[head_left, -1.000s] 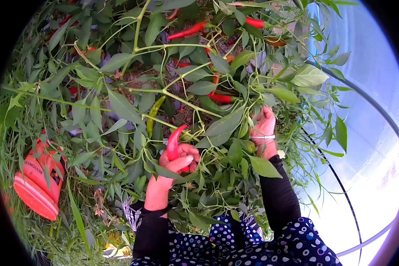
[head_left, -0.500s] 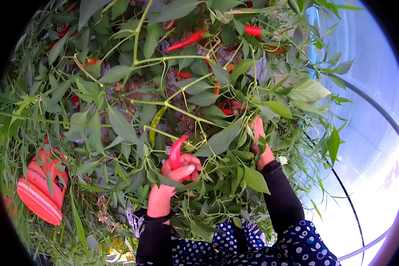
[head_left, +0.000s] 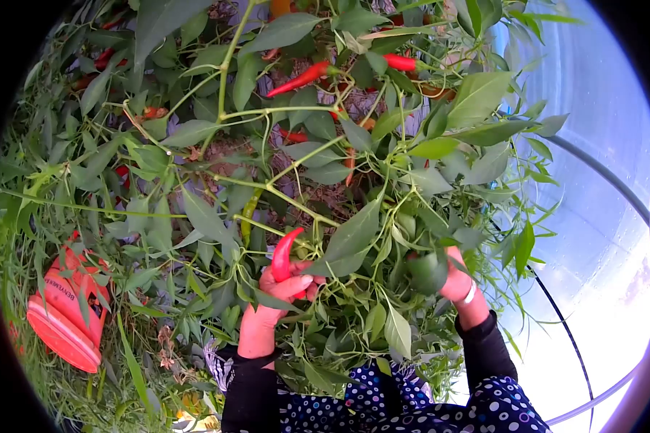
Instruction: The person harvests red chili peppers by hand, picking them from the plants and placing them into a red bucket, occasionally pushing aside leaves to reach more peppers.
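Observation:
In my left hand (head_left: 276, 292), fingers curled round its lower end, is a red chili pepper (head_left: 284, 256) that points upward with a bent tip. Leaves partly cover that wrist. To the right, my right hand (head_left: 455, 278) is among the foliage at the plant's side. A broad green leaf (head_left: 427, 272) hides its fingers, so what they hold, if anything, does not show. Above the hands, pepper stems fork across the view. A green chili pepper (head_left: 249, 215) hangs just above and left of the left hand.
More red chili peppers hang higher up, one at the upper centre (head_left: 300, 78) and another to its right (head_left: 399, 62). A red bucket (head_left: 65, 317) lies tilted in the weeds at left. Plastic sheeting (head_left: 592, 216) with a dark curved pipe (head_left: 603, 169) borders the right side.
My right hand has moved right and down, out of the stems, and leaves there have shifted. A red pepper seen beside its fingers no longer shows. My left hand still holds its pepper.

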### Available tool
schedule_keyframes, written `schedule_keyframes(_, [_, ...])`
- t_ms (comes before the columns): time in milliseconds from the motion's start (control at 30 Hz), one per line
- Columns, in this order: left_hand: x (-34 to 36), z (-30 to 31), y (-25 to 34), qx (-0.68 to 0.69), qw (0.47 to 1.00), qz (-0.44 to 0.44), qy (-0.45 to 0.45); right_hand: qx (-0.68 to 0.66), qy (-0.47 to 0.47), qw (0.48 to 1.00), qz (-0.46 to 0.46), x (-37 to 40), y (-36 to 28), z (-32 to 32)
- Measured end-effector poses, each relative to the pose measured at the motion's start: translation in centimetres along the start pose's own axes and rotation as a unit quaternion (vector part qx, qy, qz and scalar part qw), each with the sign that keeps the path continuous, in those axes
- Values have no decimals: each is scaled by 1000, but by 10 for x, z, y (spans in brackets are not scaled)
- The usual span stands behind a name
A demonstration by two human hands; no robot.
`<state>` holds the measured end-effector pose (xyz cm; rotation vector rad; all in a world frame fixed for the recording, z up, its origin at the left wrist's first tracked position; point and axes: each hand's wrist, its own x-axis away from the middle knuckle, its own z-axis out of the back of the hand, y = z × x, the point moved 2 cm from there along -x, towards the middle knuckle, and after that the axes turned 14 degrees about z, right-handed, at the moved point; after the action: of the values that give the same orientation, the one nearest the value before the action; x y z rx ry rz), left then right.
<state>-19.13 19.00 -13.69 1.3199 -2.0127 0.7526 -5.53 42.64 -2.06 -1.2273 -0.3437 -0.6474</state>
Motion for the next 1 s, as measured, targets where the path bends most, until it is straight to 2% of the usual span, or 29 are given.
schedule_keyframes(33, [1, 0, 0, 8, 1000, 3, 1, 58, -24, 998, 10, 5, -8, -2])
schedule_keyframes(67, [1, 1, 0, 8, 1000, 3, 0, 29, -31, 999, 7, 12, -6, -5])
schedule_keyframes(133, [-1, 4, -3, 0, 1000, -3, -12, 59, -70, 995, -48, 13, -24, -8])
schedule_keyframes(267, [-3, 8, -5, 3, 1000, -16, 0, -37, -21, 997, -61, 20, -50, -17])
schedule_keyframes(333, [-1, 7, -5, 19, 999, -23, -20, -8, -43, 998, -40, 18, -61, -19])
schedule_keyframes(400, [-2, 9, -6, 13, 999, -26, -35, 2, -17, 1000, -17, 20, -62, -31])
schedule_keyframes(467, [-3, 5, -12, 14, 1000, -2, 21, 130, -15, 991, 9, 25, -60, -49])
schedule_keyframes(533, [0, -7, -7, 41, 999, -28, -1, 129, -14, 990, 61, 35, -49, -74])
schedule_keyframes(600, [-2, -17, -1, 147, 982, -67, -94, 166, -59, 984, 18, 48, -51, -94])
schedule_keyframes(633, [-7, -17, -8, 100, 993, 0, -61, 82, -1, 996, -30, 57, -42, -110])
schedule_keyframes(667, [-7, -19, -10, 101, 993, -1, -61, -4, 57, 995, -78, 62, -34, -123])
schedule_keyframes(700, [-8, -20, -12, 130, 990, -2, -51, 96, 14, 995, -28, 65, -33, -122])
schedule_keyframes(733, [-9, -23, -11, 156, 987, -3, -41, 96, 16, 995, -27, 66, -36, -118])
schedule_keyframes(833, [-7, -26, -12, 136, 990, -21, 11, -91, 51, 984, -144, 65, -61, -99])
schedule_keyframes(867, [-7, -25, -14, 117, 992, -32, 33, -11, -16, 996, -85, 62, -72, -87])
schedule_keyframes(933, [-10, -21, -14, 101, 992, -49, 53, -93, -82, 956, -264, 79, -84, -83])
schedule_keyframes(1000, [-10, -18, -17, 60, 994, -73, 54, -109, -67, 960, -249, 98, -81, -77])
